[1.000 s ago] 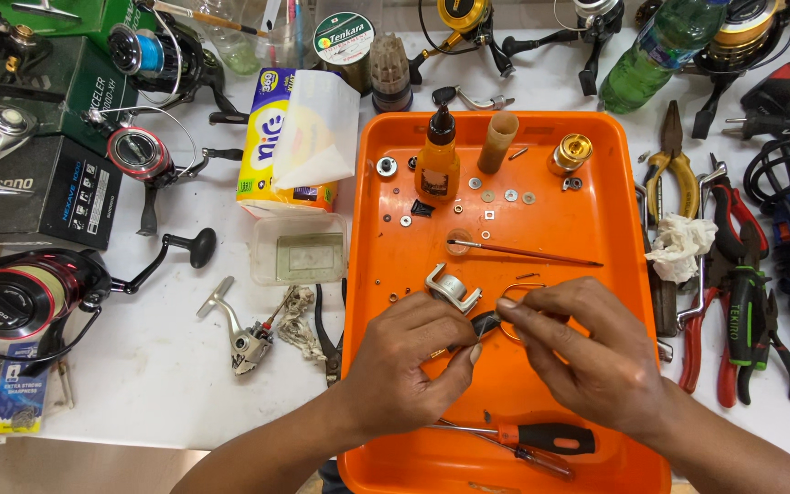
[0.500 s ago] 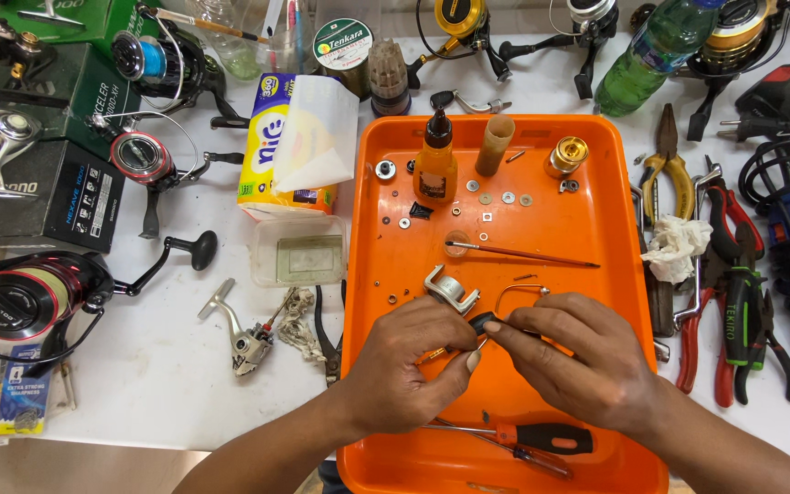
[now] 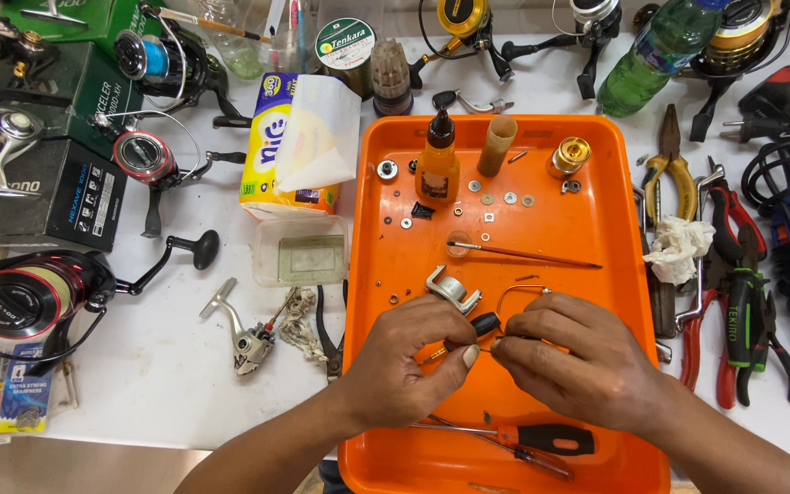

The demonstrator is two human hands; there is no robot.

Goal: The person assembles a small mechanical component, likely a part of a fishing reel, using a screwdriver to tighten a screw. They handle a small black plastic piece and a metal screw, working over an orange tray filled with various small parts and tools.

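Right now both hands meet over the orange tray [image 3: 628, 302], left hand [image 3: 413, 366] and right hand [image 3: 578, 361] fingers pinched on a small black part [image 3: 485, 323]. A red-handled screwdriver [image 3: 541, 437] lies at six o'clock.

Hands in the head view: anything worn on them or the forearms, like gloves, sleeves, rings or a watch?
Nothing worn. The left hand and right hand are bare, with no gloves, rings or watch visible. Both forearms are bare as far as the frame shows, no sleeves. Fingernails are short.

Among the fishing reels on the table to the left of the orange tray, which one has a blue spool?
It is the black reel at the top, beside the green box. The reel just below has a red spool, and the large reel at the lower left is red and black.
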